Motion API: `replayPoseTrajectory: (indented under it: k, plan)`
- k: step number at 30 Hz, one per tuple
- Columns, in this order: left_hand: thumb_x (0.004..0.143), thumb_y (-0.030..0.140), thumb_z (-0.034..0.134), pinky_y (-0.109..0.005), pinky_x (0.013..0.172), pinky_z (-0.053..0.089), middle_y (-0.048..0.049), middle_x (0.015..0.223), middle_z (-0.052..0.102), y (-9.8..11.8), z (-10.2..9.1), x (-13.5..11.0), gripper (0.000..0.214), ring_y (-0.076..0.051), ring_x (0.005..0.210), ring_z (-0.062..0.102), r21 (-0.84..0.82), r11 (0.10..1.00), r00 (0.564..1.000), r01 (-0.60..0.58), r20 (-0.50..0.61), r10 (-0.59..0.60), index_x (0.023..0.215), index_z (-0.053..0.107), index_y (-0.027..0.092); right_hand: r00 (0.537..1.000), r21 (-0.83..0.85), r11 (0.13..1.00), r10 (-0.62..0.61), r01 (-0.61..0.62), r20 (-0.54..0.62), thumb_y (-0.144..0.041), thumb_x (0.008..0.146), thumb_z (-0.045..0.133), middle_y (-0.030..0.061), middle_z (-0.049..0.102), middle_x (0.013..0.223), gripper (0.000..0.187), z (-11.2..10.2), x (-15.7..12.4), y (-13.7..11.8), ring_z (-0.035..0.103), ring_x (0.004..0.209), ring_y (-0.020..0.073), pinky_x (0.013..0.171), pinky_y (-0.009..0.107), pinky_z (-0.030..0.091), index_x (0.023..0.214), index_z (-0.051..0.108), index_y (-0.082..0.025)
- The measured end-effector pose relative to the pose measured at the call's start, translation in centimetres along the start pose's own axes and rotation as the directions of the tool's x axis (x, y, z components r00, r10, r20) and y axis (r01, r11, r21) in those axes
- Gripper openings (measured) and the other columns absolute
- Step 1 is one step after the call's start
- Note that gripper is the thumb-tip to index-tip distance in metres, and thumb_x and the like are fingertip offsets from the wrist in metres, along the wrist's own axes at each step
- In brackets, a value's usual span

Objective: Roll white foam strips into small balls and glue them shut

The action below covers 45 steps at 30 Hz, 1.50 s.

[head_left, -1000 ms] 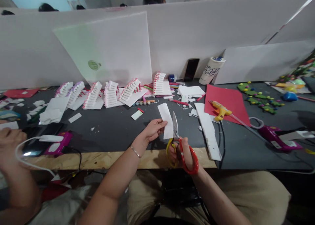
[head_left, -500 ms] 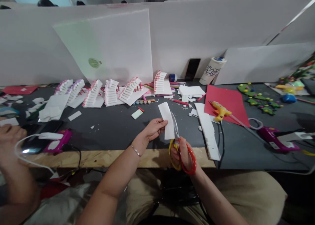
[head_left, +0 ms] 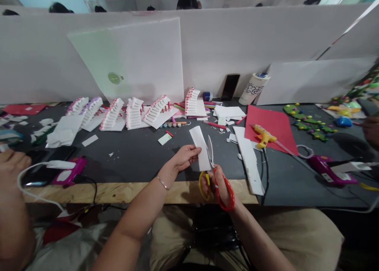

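Note:
Between its thumb and fingers, my left hand (head_left: 188,156) pinches a white strip of paper or card (head_left: 200,147) by its left edge. My right hand (head_left: 218,186) grips scissors (head_left: 225,194) with one red and one yellow handle. The blades are spread and lie along the strip's right edge; whether the paper sits between them is hard to tell. Beyond my hands, a small pale green card (head_left: 164,139) with a red stick lies on the dark tabletop (head_left: 139,152).
Several small white stair models (head_left: 134,113) with pink and purple dots stand along the back. To the right are a yellow glue gun (head_left: 263,136) on red sheet (head_left: 250,117), a long white strip (head_left: 250,162) and a cup (head_left: 254,88). A neighbour's hand (head_left: 13,162) is at left.
The scissor blades have spread wider, and the handles have moved apart in my right hand. My left hand keeps its hold on the strip. The camera view has tilted slightly up.

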<state>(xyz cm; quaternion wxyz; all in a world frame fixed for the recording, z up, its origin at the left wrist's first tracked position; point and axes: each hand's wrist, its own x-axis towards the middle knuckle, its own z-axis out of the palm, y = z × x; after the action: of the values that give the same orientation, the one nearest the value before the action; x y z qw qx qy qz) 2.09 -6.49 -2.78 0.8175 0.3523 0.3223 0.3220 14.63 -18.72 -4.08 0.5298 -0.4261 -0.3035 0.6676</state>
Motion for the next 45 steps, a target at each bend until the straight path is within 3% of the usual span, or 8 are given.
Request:
replayPoseTrajectory:
  k: [5,9,12,17,23,29,45]
  plan:
    - [0.075,0.025,0.079,-0.024,0.07,0.054,-0.0087,0.071,0.073,0.0,-0.2,0.2,0.024,-0.014,0.064,0.068,-0.016,0.999,0.999,-0.033,-0.043,0.032,0.087,0.07,0.007,0.999,0.028,0.999,-0.021,0.022,-0.049,-0.072,0.075,0.057,-0.0079,0.053,0.062,0.064,-0.2,0.0,0.6,0.045,0.04,0.0108,0.036,0.024,0.038,0.118,0.035,-0.03]
    - [0.069,0.029,0.084,-0.024,0.07,0.054,-0.0093,0.072,0.073,0.0,-0.2,-0.1,0.031,-0.014,0.065,0.068,0.027,1.0,1.0,0.005,0.029,-0.005,0.086,0.071,0.007,0.998,0.048,0.998,-0.03,0.033,-0.059,-0.068,0.076,0.06,-0.0081,0.055,0.064,0.085,-0.3,0.0,0.3,0.046,0.039,0.0112,0.035,0.024,0.04,0.141,0.018,-0.034]
    - [0.065,0.033,0.085,-0.025,0.073,0.054,-0.0097,0.073,0.073,-0.1,-0.1,-0.3,0.035,-0.016,0.068,0.069,0.068,0.997,0.995,0.047,0.087,-0.053,0.085,0.071,0.007,0.998,0.026,0.999,-0.044,0.045,-0.046,-0.065,0.078,0.06,-0.0057,0.056,0.066,0.093,-0.5,0.1,-0.2,0.048,0.042,0.0135,0.035,0.027,0.042,0.148,0.009,-0.033]
    - [0.063,0.034,0.086,-0.026,0.075,0.054,-0.0102,0.074,0.073,-0.3,0.1,-0.4,0.038,-0.017,0.07,0.069,0.078,0.996,0.993,0.051,0.102,-0.059,0.084,0.071,0.007,0.994,-0.021,0.996,-0.084,0.083,-0.063,-0.067,0.08,0.055,-0.0054,0.055,0.065,0.093,-0.4,0.4,-0.7,0.049,0.042,0.0155,0.035,0.029,0.042,0.15,0.003,-0.033]
    - [0.061,0.035,0.087,-0.027,0.074,0.054,-0.0106,0.075,0.073,-0.5,0.1,-0.2,0.04,-0.016,0.067,0.069,0.063,0.997,0.993,0.044,0.107,-0.051,0.083,0.07,0.007,0.99,0.009,0.996,-0.083,0.084,-0.117,-0.069,0.081,0.051,-0.0088,0.05,0.057,0.087,0.2,0.5,-0.5,0.045,0.038,0.0136,0.033,0.026,0.039,0.149,0.009,-0.034]
    - [0.054,0.039,0.09,-0.026,0.071,0.054,-0.0103,0.074,0.073,-0.5,0.2,-0.3,0.047,-0.016,0.065,0.068,0.06,0.997,0.991,0.045,0.122,-0.052,0.082,0.071,0.007,0.986,-0.037,0.991,-0.131,0.128,-0.098,-0.071,0.079,0.051,-0.0097,0.045,0.053,0.088,0.1,0.6,-0.2,0.038,0.036,0.0118,0.032,0.024,0.036,0.147,0.011,-0.032]
    - [0.052,0.039,0.091,-0.025,0.072,0.053,-0.01,0.076,0.073,-0.6,0.1,-0.1,0.048,-0.014,0.065,0.067,0.059,0.996,0.992,0.06,0.111,-0.066,0.081,0.07,0.007,0.976,-0.088,0.993,-0.092,0.076,-0.199,-0.065,0.08,0.055,-0.0133,0.042,0.052,0.078,1.0,0.0,-1.4,0.033,0.034,0.0051,0.032,0.014,0.032,0.141,0.023,-0.029]
